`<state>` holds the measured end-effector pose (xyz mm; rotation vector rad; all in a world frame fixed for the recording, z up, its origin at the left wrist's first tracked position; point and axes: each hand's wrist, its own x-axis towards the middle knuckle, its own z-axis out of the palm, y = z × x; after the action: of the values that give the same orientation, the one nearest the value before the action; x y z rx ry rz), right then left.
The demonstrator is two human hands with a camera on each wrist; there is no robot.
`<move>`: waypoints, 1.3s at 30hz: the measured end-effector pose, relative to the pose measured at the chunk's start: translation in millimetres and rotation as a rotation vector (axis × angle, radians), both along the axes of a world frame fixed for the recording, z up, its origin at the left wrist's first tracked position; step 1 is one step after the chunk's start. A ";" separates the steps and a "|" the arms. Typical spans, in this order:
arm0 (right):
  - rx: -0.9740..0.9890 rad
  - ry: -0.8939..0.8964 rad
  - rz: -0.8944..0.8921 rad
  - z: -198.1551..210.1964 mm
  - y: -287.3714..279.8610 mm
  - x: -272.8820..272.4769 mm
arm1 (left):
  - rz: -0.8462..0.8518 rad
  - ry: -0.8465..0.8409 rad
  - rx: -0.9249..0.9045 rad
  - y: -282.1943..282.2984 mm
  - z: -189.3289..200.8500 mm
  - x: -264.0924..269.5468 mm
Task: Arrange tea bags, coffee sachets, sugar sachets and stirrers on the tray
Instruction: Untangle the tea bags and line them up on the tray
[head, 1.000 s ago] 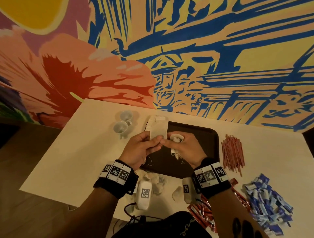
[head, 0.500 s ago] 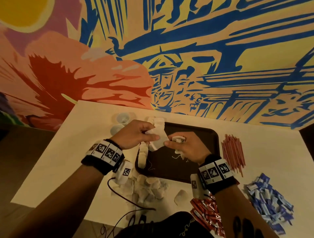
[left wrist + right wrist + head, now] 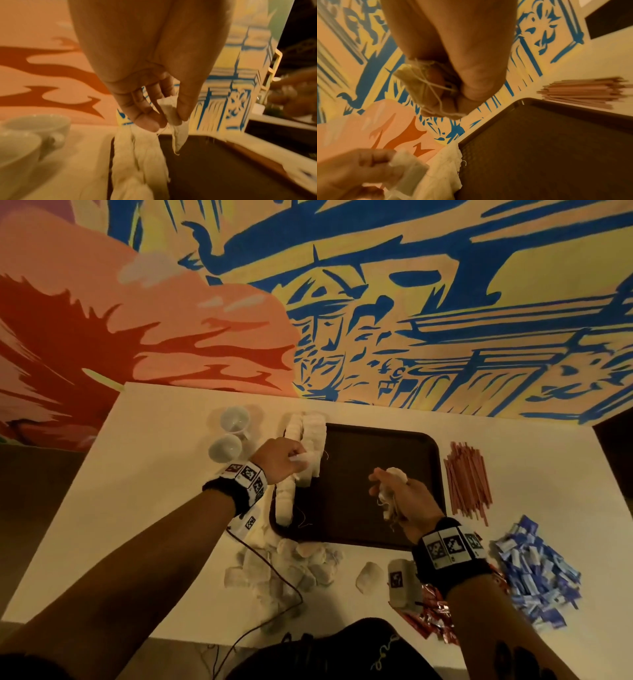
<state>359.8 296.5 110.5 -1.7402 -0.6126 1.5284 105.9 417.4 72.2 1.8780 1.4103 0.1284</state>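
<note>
Presently, the left hand [image 3: 281, 458] pinches one tea bag [image 3: 171, 112] between thumb and fingertips, just above the row of tea bags [image 3: 305, 446] lining the tray [image 3: 376, 529] edge beneath it, probably to lengthen that row. Well apart from this grip, the right hand [image 3: 400, 498] clutches a bunch of tea bags [image 3: 423, 88] with tangled strings, seemingly as the supply.
</note>
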 end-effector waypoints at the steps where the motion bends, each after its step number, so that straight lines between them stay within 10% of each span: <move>1: -0.015 0.020 -0.007 -0.5 -0.9 -0.4 | -0.019 0.029 -0.009 1.2 -9.1 2.4; 12: -0.057 0.024 -0.080 -4.5 -4.5 1.6 | -0.322 0.350 -0.076 18.5 -63.6 27.1; 25: -0.093 0.134 -0.053 7.4 -3.7 -3.9 | -0.259 0.438 0.128 29.2 -64.3 35.8; 39: -0.007 0.333 -0.055 33.2 -9.8 -10.1 | 0.035 -0.362 0.046 -62.9 63.7 44.7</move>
<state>349.7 286.8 143.7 -1.4491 -0.3866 1.7326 150.6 354.5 135.9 1.7590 1.1982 0.4958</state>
